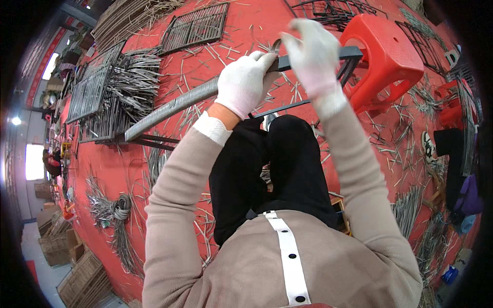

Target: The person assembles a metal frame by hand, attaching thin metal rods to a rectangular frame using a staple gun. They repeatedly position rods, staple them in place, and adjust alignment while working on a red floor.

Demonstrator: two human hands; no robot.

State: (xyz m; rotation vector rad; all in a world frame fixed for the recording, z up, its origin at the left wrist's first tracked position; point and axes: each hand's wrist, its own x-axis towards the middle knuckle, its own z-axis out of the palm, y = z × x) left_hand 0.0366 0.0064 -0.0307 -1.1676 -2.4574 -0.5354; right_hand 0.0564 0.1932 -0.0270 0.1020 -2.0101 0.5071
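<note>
My left hand, in a white knitted glove, is closed around a metal frame's bar that slants across in front of my knees. Grey flat strip covers this bar tightly from its lower left end up to my left hand. Past that hand the dark bar shows bare. A short curved piece of strip rises beside my left fingertips. My right hand, also gloved, is raised over the bare part, close to the strip. Motion blurs its fingers, so its hold on the strip cannot be made out.
A red plastic stool stands to the right of the frame. Dark slatted panels and a pile of grey strips lie at the far left. A coiled strip bundle is on the red floor, among scattered offcuts. Another person's shoe is at right.
</note>
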